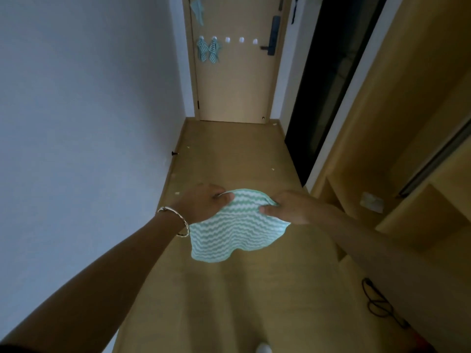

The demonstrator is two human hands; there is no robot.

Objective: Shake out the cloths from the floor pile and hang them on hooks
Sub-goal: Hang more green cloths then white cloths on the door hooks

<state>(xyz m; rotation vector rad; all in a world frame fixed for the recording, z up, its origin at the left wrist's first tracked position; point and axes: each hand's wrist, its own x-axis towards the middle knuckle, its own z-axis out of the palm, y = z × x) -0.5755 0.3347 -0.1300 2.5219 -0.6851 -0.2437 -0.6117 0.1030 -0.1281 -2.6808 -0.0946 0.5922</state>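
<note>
top cloth (198, 7) — cut off

The corridor was dim and evenly lit, with no hard shadows. The brightest thing in the frame was the green-and-white wavy-striped cloth (234, 225) at the centre, which looked almost glowing against the dull tan wooden floor (229, 154). The dark glass panel (328, 80) at upper right was nearly black. Wide-angle distortion bent the plain white wall (84, 103) on the left and stretched the forearms at the lower corners. Detail was soft throughout, with slight blur.

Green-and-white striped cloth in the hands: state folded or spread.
Spread: the green-and-white wavy-striped cloth hangs open between left hand and right hand.
</note>
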